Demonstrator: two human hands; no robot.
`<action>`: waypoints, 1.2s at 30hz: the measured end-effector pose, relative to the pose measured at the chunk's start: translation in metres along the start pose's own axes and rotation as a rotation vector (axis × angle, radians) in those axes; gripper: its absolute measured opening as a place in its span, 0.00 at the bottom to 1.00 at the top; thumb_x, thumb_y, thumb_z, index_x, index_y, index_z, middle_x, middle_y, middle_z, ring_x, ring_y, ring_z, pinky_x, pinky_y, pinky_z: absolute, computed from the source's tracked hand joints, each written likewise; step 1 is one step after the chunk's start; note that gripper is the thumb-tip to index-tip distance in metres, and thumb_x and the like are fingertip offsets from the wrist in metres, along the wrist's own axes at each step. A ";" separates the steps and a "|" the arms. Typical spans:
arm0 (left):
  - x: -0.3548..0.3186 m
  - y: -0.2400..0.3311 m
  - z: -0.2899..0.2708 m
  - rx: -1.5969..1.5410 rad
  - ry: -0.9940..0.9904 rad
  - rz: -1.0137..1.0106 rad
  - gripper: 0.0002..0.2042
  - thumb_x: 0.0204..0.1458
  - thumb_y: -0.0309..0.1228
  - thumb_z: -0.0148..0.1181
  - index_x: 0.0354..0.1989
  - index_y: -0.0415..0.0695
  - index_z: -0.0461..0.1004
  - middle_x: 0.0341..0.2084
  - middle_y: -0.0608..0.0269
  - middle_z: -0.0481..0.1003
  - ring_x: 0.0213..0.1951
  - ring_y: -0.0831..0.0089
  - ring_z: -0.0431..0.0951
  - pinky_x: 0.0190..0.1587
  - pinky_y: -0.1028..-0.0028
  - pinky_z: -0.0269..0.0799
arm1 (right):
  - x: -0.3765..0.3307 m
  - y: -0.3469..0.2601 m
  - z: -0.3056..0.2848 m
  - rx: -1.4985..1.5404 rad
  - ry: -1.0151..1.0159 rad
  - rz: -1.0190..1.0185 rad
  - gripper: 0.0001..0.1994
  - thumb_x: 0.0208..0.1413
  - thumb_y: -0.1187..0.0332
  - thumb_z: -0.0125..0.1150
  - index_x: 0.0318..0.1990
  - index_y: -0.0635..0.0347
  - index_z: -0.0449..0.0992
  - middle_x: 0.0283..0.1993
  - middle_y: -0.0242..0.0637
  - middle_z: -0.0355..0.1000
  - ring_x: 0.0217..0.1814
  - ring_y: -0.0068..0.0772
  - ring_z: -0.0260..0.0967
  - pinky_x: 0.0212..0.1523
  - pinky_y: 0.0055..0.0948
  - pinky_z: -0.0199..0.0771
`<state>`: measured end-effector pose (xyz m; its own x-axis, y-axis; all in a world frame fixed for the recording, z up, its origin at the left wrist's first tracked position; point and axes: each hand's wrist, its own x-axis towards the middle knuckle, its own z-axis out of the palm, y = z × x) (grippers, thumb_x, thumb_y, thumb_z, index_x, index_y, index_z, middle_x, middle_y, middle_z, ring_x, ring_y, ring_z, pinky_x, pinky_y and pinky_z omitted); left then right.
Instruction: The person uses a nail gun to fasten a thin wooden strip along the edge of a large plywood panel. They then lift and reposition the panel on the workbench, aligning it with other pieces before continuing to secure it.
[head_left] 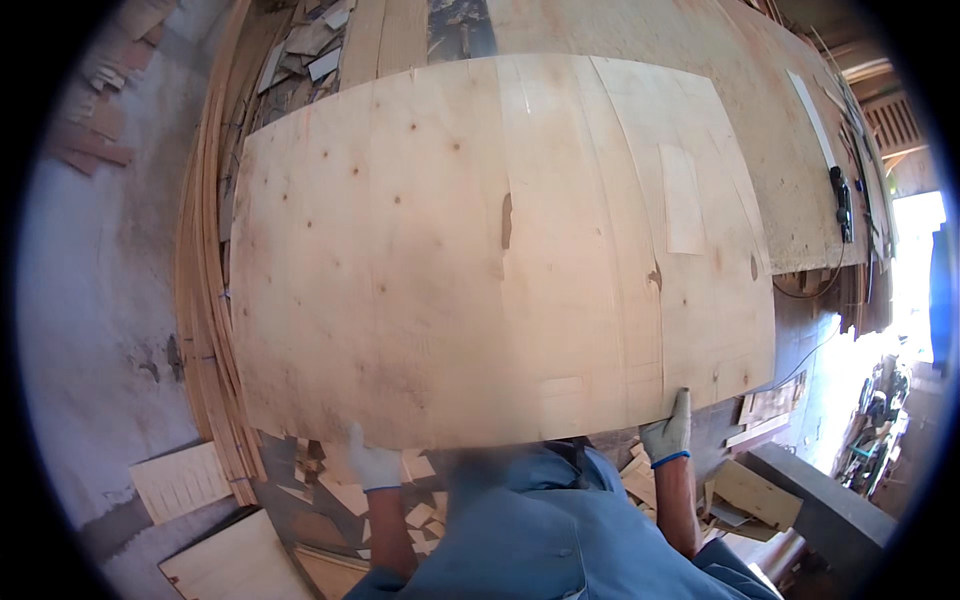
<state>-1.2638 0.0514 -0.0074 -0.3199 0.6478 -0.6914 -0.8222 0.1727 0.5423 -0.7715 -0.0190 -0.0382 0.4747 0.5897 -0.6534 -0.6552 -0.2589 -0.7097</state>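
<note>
A large pale plywood sheet (450, 250) with knots, dark patches and a lighter rectangular patch spans the middle of the view. My left hand (376, 464), in a whitish work glove, grips its near edge left of my body, thumb on top. Farther right, my right hand (668, 436), gloved with a blue cuff, holds the same near edge, its thumb laid on the top face. The fingers of both hands are mostly hidden below the sheet. Its far part overlies a wide wooden work surface (620, 30).
Long bundled wood strips (205, 300) run along the left side. Wood offcuts (345, 490) litter the floor near my feet. A dark hand tool (841, 205) with a cord lies on the work surface at right. A grey beam (820, 495) stands at lower right.
</note>
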 end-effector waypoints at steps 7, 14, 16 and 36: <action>0.002 0.002 0.001 -0.048 0.023 -0.039 0.28 0.57 0.40 0.58 0.65 0.46 0.59 0.62 0.57 0.63 0.63 0.56 0.62 0.65 0.48 0.56 | 0.005 0.000 -0.006 0.396 0.065 0.191 0.22 0.64 0.52 0.50 0.58 0.56 0.68 0.58 0.39 0.71 0.58 0.41 0.70 0.58 0.44 0.73; 0.009 0.002 0.002 -0.059 0.005 -0.040 0.28 0.57 0.40 0.58 0.65 0.46 0.59 0.64 0.58 0.62 0.64 0.56 0.61 0.64 0.48 0.57 | 0.017 0.013 -0.019 0.322 0.028 0.116 0.21 0.64 0.51 0.49 0.57 0.53 0.69 0.57 0.38 0.71 0.57 0.41 0.71 0.56 0.45 0.75; 0.012 0.002 -0.003 -0.063 0.012 -0.043 0.28 0.57 0.41 0.58 0.64 0.46 0.59 0.64 0.58 0.62 0.64 0.55 0.62 0.64 0.47 0.57 | 0.005 -0.006 0.011 0.407 0.093 0.190 0.20 0.64 0.52 0.49 0.56 0.54 0.69 0.56 0.38 0.72 0.57 0.41 0.71 0.55 0.45 0.75; 0.008 -0.014 0.000 -0.064 0.081 -0.022 0.28 0.58 0.42 0.56 0.65 0.45 0.59 0.62 0.57 0.64 0.63 0.55 0.63 0.64 0.49 0.59 | -0.005 -0.022 0.031 0.501 0.148 0.206 0.22 0.65 0.51 0.47 0.59 0.55 0.67 0.60 0.38 0.69 0.60 0.41 0.68 0.61 0.43 0.71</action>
<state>-1.2552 0.0540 -0.0206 -0.3365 0.5818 -0.7405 -0.8572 0.1364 0.4966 -0.7778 0.0076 -0.0113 0.3612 0.4420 -0.8211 -0.9251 0.0588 -0.3753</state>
